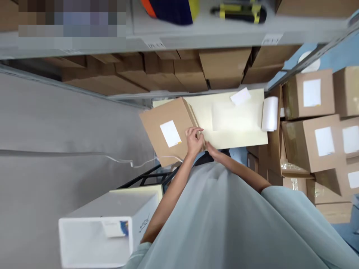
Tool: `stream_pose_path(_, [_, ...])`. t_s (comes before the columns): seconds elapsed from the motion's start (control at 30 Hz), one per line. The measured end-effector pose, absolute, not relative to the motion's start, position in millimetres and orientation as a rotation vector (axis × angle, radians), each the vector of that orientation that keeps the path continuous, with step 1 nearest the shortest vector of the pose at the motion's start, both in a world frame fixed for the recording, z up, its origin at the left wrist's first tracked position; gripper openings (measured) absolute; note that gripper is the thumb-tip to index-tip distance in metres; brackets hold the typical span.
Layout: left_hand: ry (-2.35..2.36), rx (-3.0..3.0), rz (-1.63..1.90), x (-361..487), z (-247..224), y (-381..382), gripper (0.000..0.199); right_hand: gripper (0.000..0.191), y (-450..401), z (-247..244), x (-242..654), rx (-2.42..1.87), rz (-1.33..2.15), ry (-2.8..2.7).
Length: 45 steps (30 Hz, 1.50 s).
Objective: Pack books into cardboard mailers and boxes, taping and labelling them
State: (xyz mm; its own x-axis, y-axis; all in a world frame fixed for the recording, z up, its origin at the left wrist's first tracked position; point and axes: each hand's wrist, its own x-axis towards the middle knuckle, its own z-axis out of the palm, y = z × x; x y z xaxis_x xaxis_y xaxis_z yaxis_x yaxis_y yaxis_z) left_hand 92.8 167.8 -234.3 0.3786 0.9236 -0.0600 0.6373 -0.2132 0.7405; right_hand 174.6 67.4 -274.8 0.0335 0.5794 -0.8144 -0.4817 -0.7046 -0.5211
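Note:
A closed cardboard box [151,116] with a white label [170,133] lies turned at an angle on the left part of a pale worktop [232,140]. My left hand [194,140] is at the box's right edge, its fingers curled and drawn together; whatever may be between them is too small to make out. Close to the same edge, lower and to the right, my right hand [212,150] holds its fingers straight and flat, with the fingertips near the box's side. Whether they touch it I cannot tell.
A white roll [270,114] and a paper slip [240,96] lie on the worktop. Behind is a shelf of cartons [224,63], with a yellow-black tool [241,13] above. Labelled boxes [322,142] are stacked right; a white bin [95,239] and cable [120,160] are left.

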Motion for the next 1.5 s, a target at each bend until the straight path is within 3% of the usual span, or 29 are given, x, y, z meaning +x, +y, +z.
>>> stream_pose_path(0.17, [1.415,2.074,0.527,117,-213,281,0.053,0.073,68,-250,179,-1.52,1.965,0.403])
stream_pose_path(0.3, [1.436,2.087,0.098,132,-187,357,0.057,0.056,90,-235,169,-1.38,1.914,0.672])
stream_pose_path(0.37, [1.402,2.07,0.062,126,-175,370,0.053,0.048,99,-223,162,-1.376,1.9,0.645])
stream_pose_path(0.5, [1.395,2.091,0.263,86,-156,368,0.058,0.039,95,-199,143,-1.347,1.877,0.628])
stream_pose_path(0.7, [1.459,1.944,0.971,-9,-126,366,0.053,0.026,76,-158,151,-1.506,1.544,0.186])
stream_pose_path(0.9, [1.555,1.877,0.757,-46,-141,329,0.058,0.046,94,-120,211,-2.243,1.008,-0.6])
stream_pose_path(1.03, [1.59,1.815,0.681,-32,-162,287,0.057,0.058,104,-119,235,-2.532,0.639,-0.766])
stream_pose_path(1.17, [1.536,1.673,0.816,-34,-178,258,0.051,0.064,92,-133,235,-2.428,0.603,-0.756])
stream_pose_path(1.3, [1.394,1.398,0.804,-54,-198,244,0.062,0.071,61,-147,221,-2.05,0.724,-0.61])
stream_pose_path(1.43, [1.359,1.182,0.765,-68,-217,229,0.067,0.114,32,-150,201,-1.809,0.92,-0.569])
stream_pose_path(1.5, [1.356,1.203,0.802,-69,-219,225,0.071,0.127,28,-144,195,-1.823,0.919,-0.577])
